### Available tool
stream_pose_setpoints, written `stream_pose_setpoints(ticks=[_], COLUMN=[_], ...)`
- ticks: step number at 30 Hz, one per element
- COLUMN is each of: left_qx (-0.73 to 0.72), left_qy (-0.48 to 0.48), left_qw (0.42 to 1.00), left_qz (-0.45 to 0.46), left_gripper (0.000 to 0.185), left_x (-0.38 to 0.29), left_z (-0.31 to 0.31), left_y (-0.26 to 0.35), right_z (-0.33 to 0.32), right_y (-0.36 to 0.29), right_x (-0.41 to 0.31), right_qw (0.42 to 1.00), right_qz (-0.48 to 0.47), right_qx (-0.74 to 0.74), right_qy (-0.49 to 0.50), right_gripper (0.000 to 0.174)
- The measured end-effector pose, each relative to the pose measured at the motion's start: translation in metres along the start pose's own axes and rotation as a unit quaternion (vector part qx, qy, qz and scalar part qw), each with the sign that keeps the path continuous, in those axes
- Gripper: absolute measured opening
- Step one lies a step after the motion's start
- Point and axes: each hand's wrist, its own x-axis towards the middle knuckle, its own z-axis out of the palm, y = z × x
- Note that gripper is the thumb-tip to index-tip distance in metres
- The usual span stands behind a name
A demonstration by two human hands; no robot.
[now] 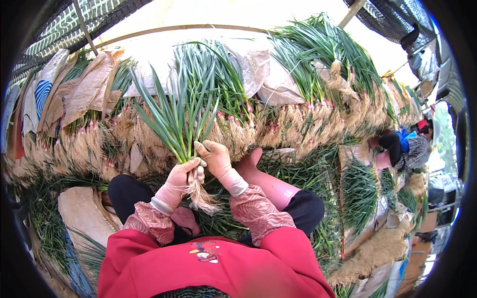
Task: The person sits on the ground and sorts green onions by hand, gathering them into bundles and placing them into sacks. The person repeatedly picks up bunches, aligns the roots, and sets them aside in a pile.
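Observation:
In front of my lap I hold a small bunch of long-leaved allium plants (180, 138), probably green garlic or onions. Its green leaves fan away from me, and its pale roots (201, 197) hang towards my body. My left hand (180, 178), in a pale glove, grips the stem bases from the left. My right hand (218, 158), gloved too, pinches the stems just above the white bulbs from the right. Its fingertips touch the left hand's, and some fingers are hidden behind the stems. Just beyond lies a dense row of similar plants (231, 74), roots facing me.
Woven sacks (89, 85) and pale sheeting (279, 85) cover parts of the row. Loose leaves (298, 178) litter the ground around my pink boots (268, 186). Another pile of plants (359, 190) lies at the right, where another person (411, 149) sits. Shade netting (56, 26) hangs overhead.

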Motion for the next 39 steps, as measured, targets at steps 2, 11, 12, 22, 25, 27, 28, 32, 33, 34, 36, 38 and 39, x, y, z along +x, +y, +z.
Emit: stream_pose_setpoints(ticks=[2,11,12,22,25,27,28,32,33,34,36,38,39], left_qx=[0.000,-0.024,0.004,0.067,0.086,0.076,0.056,0.014,0.041,0.064,0.061,0.000,-0.060], left_qy=[-0.013,-0.143,-0.147,-0.093,-0.099,-0.042,-0.036,-0.030,0.005,-0.003,-0.016,-0.053,-0.147], left_qw=[1.000,0.984,0.987,0.993,0.991,0.996,0.998,0.999,0.999,0.997,0.996,0.998,0.987], left_qz=[-0.014,0.106,0.071,-0.024,-0.015,-0.007,0.002,0.005,0.022,0.036,0.056,0.039,0.015], left_gripper=[0.023,0.039,0.036,0.024,0.021,0.021,0.021,0.024,0.023,0.023,0.027,0.032,0.033], left_x=[-0.009,-0.035,-0.023,0.036,0.032,0.030,0.030,0.017,0.012,0.007,-0.002,-0.006,-0.007], left_z=[0.002,0.002,0.004,0.017,0.011,0.009,0.009,0.003,0.001,-0.002,-0.006,-0.005,-0.003], left_y=[0.003,0.043,0.039,-0.015,-0.024,-0.031,-0.033,-0.019,-0.011,-0.002,0.015,0.022,0.021], right_z=[0.009,-0.127,-0.136,-0.082,-0.074,-0.056,-0.044,-0.018,-0.020,-0.030,-0.062,-0.101,-0.118], right_y=[0.017,0.036,0.023,-0.025,-0.009,-0.004,-0.002,0.021,0.030,0.042,0.065,0.079,0.080], right_x=[-0.014,0.002,0.020,-0.074,-0.049,-0.026,-0.019,-0.036,-0.046,-0.055,-0.059,-0.036,-0.017], right_qw=[0.950,0.969,0.944,0.987,0.971,0.848,0.814,0.718,0.721,0.719,0.873,0.894,0.951], right_qz=[-0.211,0.035,0.056,-0.018,0.116,0.205,0.271,0.259,0.210,0.134,0.222,-0.093,-0.011], right_qx=[-0.145,-0.234,-0.294,-0.147,0.209,0.485,0.512,0.638,0.651,0.676,0.365,-0.284,-0.269], right_qy=[0.179,0.065,0.141,-0.059,-0.005,-0.058,-0.045,0.105,0.110,0.084,-0.235,-0.334,-0.150], right_gripper=[0.033,0.039,0.039,0.040,0.035,0.021,0.018,0.018,0.019,0.020,0.030,0.042,0.045])
